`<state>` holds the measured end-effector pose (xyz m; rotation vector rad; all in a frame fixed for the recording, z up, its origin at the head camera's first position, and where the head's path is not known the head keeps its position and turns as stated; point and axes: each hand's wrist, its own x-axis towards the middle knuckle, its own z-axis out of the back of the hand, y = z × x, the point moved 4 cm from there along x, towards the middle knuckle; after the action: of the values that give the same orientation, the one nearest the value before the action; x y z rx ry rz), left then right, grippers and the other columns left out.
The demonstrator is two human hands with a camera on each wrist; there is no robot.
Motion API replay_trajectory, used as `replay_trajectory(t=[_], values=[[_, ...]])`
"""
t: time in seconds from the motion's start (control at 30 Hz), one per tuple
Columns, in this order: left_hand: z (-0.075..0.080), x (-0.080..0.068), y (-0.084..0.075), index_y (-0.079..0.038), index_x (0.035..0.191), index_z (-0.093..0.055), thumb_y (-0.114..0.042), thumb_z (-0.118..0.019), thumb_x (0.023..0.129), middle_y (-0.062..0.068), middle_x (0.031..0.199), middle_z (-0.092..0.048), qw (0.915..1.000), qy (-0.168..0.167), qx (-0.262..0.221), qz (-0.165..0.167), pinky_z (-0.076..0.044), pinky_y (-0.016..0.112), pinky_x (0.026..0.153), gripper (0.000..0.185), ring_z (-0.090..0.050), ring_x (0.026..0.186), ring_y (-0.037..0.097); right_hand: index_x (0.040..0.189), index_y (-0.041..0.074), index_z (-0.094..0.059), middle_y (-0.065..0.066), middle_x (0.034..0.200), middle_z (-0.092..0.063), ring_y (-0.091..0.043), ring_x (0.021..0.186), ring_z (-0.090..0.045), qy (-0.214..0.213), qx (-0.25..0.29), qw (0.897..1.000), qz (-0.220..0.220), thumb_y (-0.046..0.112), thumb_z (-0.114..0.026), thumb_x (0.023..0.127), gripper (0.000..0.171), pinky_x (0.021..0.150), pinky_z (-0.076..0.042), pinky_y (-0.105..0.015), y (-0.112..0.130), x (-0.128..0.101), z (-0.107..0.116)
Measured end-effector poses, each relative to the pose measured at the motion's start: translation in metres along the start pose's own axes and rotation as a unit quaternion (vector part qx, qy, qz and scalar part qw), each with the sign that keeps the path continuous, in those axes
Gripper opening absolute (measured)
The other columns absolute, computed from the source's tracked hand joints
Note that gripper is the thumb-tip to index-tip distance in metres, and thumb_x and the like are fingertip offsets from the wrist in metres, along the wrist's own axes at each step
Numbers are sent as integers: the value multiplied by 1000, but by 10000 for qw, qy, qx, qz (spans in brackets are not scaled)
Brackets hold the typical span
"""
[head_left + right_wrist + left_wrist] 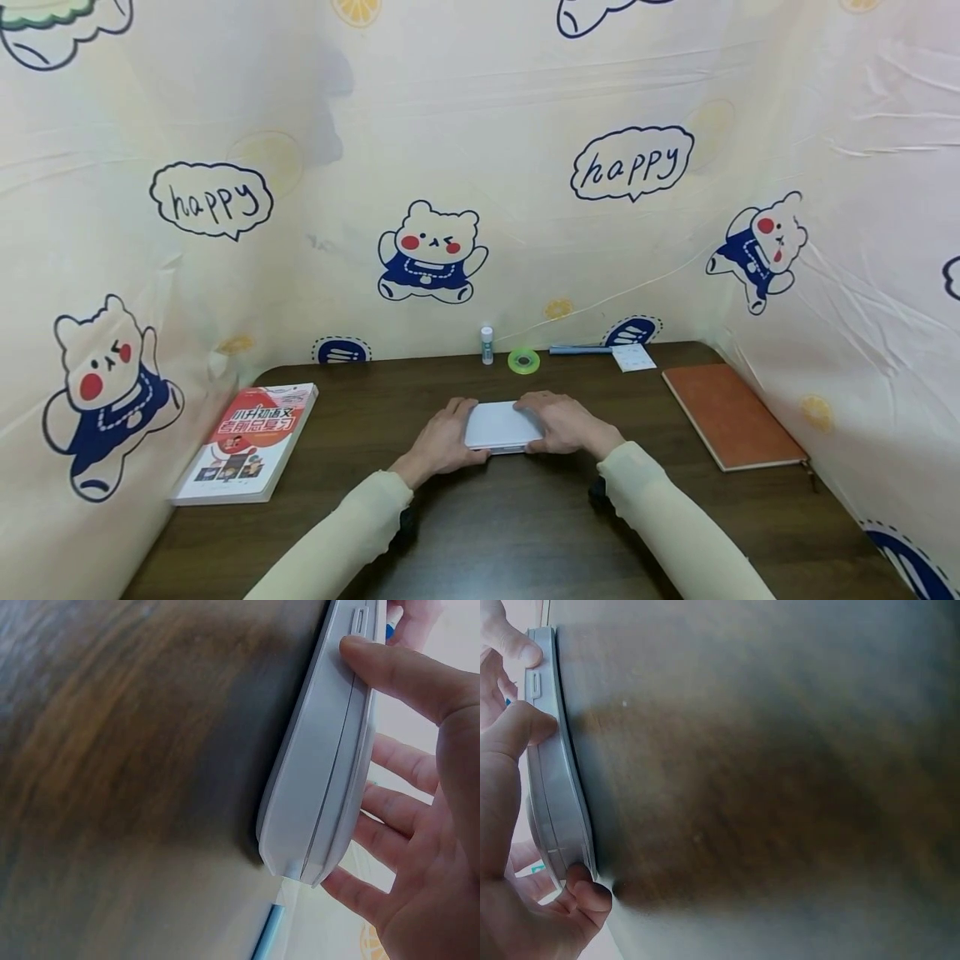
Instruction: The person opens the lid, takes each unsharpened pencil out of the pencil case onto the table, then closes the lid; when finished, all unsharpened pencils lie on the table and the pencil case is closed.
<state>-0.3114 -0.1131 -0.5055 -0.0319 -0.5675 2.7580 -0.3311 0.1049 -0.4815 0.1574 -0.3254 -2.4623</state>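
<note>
Head view, case: your white flat case lies on the dark worktop, near the middle, closed as far as this view shows.
Head view, hands: your left hand grips its left end, your right hand its right end; fingers curl over the far edge.
Head view, surroundings: a glue stick, green tape roll, blue pen and paper slip sit along the far edge; a red-covered book lies left, a brown notebook right.
Left wrist view: your thumb presses the seam beside the latch; fingertips hook under the case corner.
Right wrist view: your thumb rests on the lid edge near the second latch; the other fingers spread behind the case.
Risk, slip: if you pry with thumbs alone, the smooth case may skid toward the far items and knock the glue stick over.
Risk, spill: if the lid springs open while the case is tilted, contents may scatter; I cannot tell what is inside.
</note>
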Motion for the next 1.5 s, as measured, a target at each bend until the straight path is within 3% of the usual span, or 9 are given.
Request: replay_trajectory(t=[1.5], values=[[2, 1, 2, -8, 146, -41, -46, -83, 76, 17, 144, -45, 9991, -86, -379, -179, -48, 50, 101, 90, -55, 118, 32, 145, 22, -48, -5, 152, -45, -28, 138, -45, 302, 23, 9995, -25, 45, -75, 87, 69, 112, -38, -54, -3, 4, 1]])
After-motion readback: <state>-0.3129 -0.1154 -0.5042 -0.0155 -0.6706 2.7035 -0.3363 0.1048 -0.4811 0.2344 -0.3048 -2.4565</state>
